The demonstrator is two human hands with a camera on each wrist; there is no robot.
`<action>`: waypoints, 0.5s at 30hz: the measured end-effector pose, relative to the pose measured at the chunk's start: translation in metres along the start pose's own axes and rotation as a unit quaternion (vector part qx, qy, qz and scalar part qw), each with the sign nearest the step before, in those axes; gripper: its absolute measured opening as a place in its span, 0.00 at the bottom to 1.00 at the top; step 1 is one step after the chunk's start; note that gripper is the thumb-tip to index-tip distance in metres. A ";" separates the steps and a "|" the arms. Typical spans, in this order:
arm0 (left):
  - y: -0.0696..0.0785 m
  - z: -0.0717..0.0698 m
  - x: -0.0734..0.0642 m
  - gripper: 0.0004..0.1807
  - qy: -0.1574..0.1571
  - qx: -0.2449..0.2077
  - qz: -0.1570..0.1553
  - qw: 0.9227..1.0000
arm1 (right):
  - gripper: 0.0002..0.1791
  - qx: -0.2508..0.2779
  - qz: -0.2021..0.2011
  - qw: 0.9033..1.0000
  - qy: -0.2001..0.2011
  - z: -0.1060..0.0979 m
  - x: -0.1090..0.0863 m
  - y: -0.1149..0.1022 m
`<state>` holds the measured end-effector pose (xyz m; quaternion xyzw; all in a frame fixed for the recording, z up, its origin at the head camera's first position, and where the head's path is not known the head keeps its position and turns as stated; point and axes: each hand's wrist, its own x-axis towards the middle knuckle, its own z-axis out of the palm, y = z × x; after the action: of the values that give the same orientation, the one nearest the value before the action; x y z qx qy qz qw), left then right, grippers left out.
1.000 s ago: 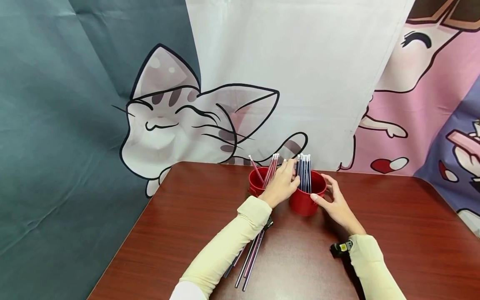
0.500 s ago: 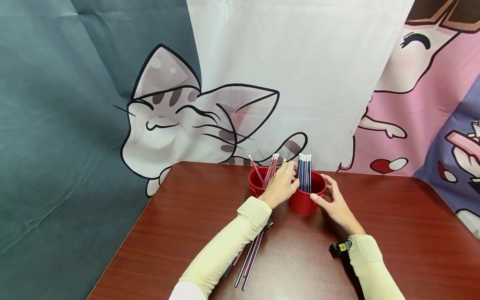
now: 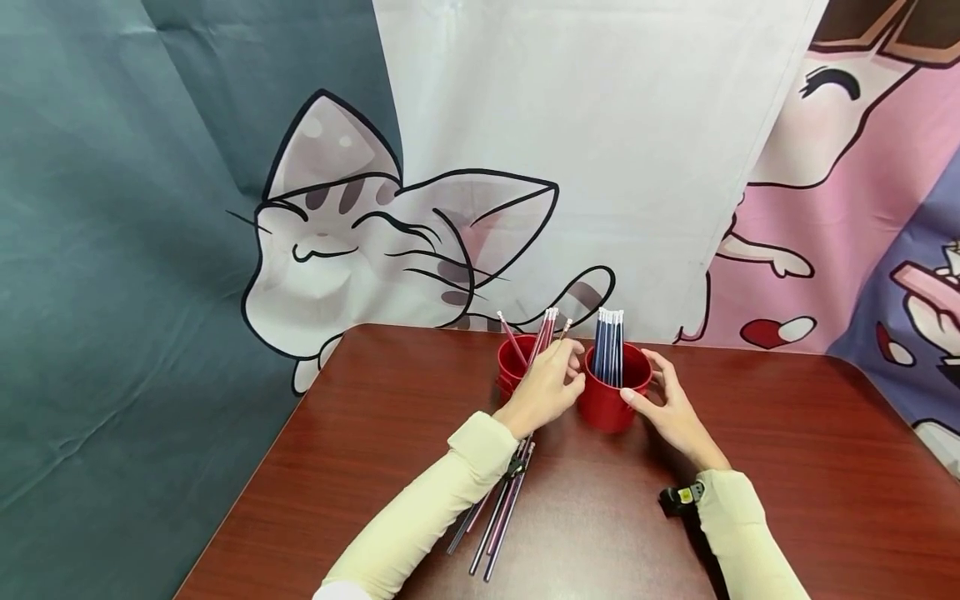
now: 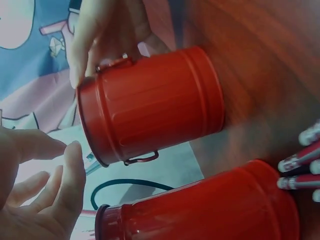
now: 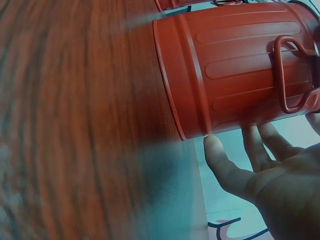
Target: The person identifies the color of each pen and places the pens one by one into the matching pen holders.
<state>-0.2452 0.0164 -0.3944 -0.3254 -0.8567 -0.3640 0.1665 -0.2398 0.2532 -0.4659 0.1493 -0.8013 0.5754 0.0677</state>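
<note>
My right hand (image 3: 678, 421) grips the right red bucket (image 3: 606, 412), thumb at its front rim and fingers along its right side. Several blue pencils (image 3: 609, 350) stand in that bucket, white eraser ends up. Bent and with nothing in its fingers, my left hand (image 3: 542, 387) is over the front of the left red bucket (image 3: 506, 375), partly hiding it. In the left wrist view its thumb and index fingertip come close together beside the right bucket's rim. Several pink pencils (image 3: 542, 337) and a gold-toned one (image 3: 566, 327) lean in the left bucket.
Several loose pencils (image 3: 498, 525), dark, pink and purple, lie on the brown table (image 3: 337, 450) partly under my left forearm. Their eraser ends (image 4: 297, 172) point toward the buckets. A cartoon cat backdrop (image 3: 480, 242) hangs behind the table's far edge.
My left hand has drawn away from the blue pencils, leftward and toward me, uncovering the gold-toned pencil in the left bucket. My right hand stays on the right bucket.
</note>
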 end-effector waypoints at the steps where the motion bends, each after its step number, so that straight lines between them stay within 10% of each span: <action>1: 0.000 -0.002 -0.004 0.15 -0.007 0.001 0.001 1.000 | 0.40 0.000 -0.001 1.000 -0.001 0.000 0.000 -0.003; 6: 0.000 -0.020 -0.030 0.11 -0.106 0.042 0.003 0.994 | 0.39 0.002 -0.002 1.000 -0.005 0.005 -0.004 -0.026; 15: -0.008 -0.034 -0.078 0.06 -0.271 0.151 -0.013 0.951 | 0.39 0.004 0.000 1.000 -0.006 0.004 -0.005 -0.032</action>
<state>-0.1920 -0.0469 -0.4158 -0.3713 -0.9187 -0.1312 -0.0292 -0.2243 0.2411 -0.4399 0.1530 -0.7995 0.5775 0.0624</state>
